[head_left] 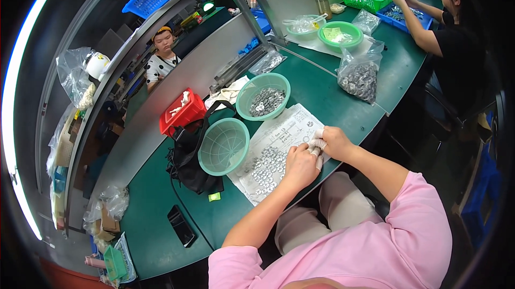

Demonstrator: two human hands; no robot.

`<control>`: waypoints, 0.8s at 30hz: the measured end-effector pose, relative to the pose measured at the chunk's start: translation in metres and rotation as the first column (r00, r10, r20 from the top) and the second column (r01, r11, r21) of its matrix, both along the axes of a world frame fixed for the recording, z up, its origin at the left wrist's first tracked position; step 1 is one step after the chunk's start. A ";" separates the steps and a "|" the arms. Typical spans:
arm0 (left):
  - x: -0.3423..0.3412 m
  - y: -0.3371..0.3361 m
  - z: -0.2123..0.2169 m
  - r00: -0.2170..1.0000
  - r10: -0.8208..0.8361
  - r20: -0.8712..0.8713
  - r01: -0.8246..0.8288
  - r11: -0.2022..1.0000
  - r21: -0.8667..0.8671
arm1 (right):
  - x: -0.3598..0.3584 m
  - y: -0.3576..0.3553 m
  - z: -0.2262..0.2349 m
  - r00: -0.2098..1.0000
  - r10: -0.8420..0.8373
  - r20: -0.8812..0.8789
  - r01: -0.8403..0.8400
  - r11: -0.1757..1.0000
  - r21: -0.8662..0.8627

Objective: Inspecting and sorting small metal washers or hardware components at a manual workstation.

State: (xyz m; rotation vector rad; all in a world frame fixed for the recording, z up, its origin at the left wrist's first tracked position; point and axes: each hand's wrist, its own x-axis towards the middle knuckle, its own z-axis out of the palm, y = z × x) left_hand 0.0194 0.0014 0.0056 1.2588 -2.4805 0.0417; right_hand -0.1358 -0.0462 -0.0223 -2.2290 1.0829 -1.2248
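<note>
Green counter [332, 101], curved by the lens, carrying everything in reach. Printed paper sheet [279, 139] spread flat at the near edge, strewn with small silvery metal parts [266, 167] in a loose heap near its middle. Left hand [300, 167] resting knuckles-up on the sheet, fingers curled down, wrapped fingertips [315, 149] pinched together with those of the other hand; whether a part sits in the pinch, impossible to tell. Right hand [333, 142] at the sheet's right edge, likewise curled, thumb and fingertips meeting the left's just above the paper. Both forearms coming in from the lower right out of pink sleeves [418, 224].

Beside the sheet on the left, an empty pale-green mesh bowl [223, 146], touching the paper's edge. Behind the sheet, a second pale-green bowl [263, 96] holding more of the silvery parts. Black bag [189, 165] lying left of the empty bowl, its strap looped over toward the filled one, with a red tray [182, 113] just behind. Dark phone [181, 225] flat on the counter, well apart to the lower left. Clear plastic sack of parts [360, 77] standing farther back on the right, near another person's arm [424, 34] working over a blue tray [399, 15].
</note>
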 end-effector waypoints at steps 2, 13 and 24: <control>-0.004 -0.002 0.001 1.000 -0.013 0.000 0.013 1.000 -0.012 | -0.001 0.001 0.000 0.999 -0.009 0.036 0.007 0.999 0.052; -0.012 -0.005 -0.004 0.998 -0.056 0.027 0.057 0.998 -0.040 | 0.000 0.000 -0.009 0.999 -0.046 -0.005 0.046 0.998 -0.039; -0.015 -0.005 -0.004 0.999 -0.025 -0.048 0.022 0.998 -0.055 | -0.002 0.002 -0.006 1.000 -0.005 0.024 0.006 0.999 -0.042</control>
